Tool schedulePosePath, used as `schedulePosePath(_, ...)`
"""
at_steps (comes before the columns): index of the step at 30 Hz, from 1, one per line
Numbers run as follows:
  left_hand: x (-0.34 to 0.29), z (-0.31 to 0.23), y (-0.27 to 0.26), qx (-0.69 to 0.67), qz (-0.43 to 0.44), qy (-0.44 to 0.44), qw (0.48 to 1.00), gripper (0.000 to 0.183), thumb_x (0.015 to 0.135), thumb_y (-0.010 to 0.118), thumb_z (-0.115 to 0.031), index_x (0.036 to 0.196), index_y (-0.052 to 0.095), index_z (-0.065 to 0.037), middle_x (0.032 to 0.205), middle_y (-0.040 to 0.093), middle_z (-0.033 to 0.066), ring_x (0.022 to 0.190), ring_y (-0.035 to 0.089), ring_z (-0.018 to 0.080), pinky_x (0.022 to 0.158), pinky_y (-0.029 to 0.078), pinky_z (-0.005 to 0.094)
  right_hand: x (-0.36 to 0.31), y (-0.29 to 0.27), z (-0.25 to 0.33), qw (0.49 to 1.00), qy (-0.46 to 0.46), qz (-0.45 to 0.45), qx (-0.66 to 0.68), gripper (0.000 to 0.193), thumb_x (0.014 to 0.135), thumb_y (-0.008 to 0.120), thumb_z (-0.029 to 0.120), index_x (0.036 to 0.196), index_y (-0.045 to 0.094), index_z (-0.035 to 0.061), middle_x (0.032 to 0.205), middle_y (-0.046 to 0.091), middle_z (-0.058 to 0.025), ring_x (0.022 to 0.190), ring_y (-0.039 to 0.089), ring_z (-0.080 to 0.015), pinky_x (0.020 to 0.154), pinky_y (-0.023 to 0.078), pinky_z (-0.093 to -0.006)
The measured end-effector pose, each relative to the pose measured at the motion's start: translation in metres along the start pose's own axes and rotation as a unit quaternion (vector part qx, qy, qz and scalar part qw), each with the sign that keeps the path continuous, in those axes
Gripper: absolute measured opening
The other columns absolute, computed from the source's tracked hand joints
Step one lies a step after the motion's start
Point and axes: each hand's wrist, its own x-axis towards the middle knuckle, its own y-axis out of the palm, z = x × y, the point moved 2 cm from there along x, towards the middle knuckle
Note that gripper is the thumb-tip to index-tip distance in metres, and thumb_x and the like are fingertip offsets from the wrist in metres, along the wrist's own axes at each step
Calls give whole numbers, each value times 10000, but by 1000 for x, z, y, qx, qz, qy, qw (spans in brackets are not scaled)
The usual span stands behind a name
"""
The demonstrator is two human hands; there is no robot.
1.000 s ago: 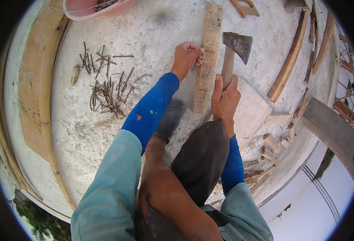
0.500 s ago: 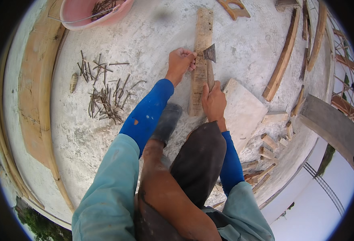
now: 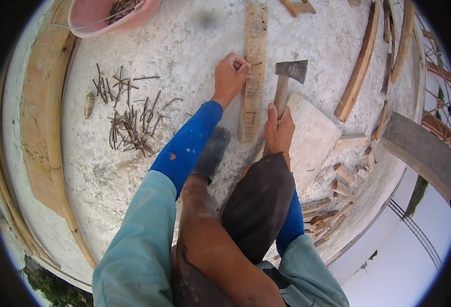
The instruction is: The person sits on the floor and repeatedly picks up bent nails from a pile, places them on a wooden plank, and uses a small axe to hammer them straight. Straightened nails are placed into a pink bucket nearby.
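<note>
A long, weathered wooden plank (image 3: 252,105) lies lengthwise on the pale ground in front of me. At its left edge my left hand (image 3: 228,78) is closed in a pinch, and a rusty nail (image 3: 256,63) sticks out from the fingertips across the plank's face. My right hand (image 3: 278,129) grips the wooden handle of a hatchet (image 3: 293,70). The hatchet's dark metal head is raised just right of the plank, apart from the wood and the nail. Several loose rusty nails (image 3: 131,128) lie in a heap to the left.
A pink bucket (image 3: 148,15) holding more nails stands at the far left. A pale slab (image 3: 307,138) lies beside my right hand. Several wood offcuts (image 3: 344,174) and longer timbers (image 3: 361,66) are on the right. My dark shoe (image 3: 212,153) is near the plank's lower end.
The hatchet has moved right, from against the plank to clear of it, its blade turned outward. My left hand remains at the plank's left edge. The whole view has shifted slightly.
</note>
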Motion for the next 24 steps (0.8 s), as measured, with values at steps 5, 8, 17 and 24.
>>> schedulePosePath(5,0,-1,3,-73,15,-50,996,211,927,799,-136,895,681,35,730,687,68,578,604,111,515,495,287,2,3,-8,999,-29,11,-20,538,1086,586,484,1147,620,-49,834,716,-291,801,734,-468,707,551,-498)
schedulePosePath(8,2,-3,0,-117,48,-66,990,231,927,808,-144,901,673,41,739,685,70,583,603,97,501,487,277,2,5,-10,999,-34,23,-12,518,1087,588,475,1150,626,-37,845,719,-291,822,736,-470,722,554,-494)
schedulePosePath(17,7,-9,-1,-134,70,-127,980,255,920,830,-159,933,639,9,732,657,55,535,597,113,472,459,262,6,4,-5,999,-25,30,-11,467,1087,597,450,1123,632,-14,846,720,-296,824,731,-484,712,550,-505)
schedulePosePath(24,9,-7,-1,-187,68,-189,962,292,911,854,-185,930,618,-14,708,620,43,523,582,131,464,440,285,8,4,11,984,-142,-52,-89,373,1077,613,401,1126,606,31,789,710,-272,730,707,-491,637,538,-532)
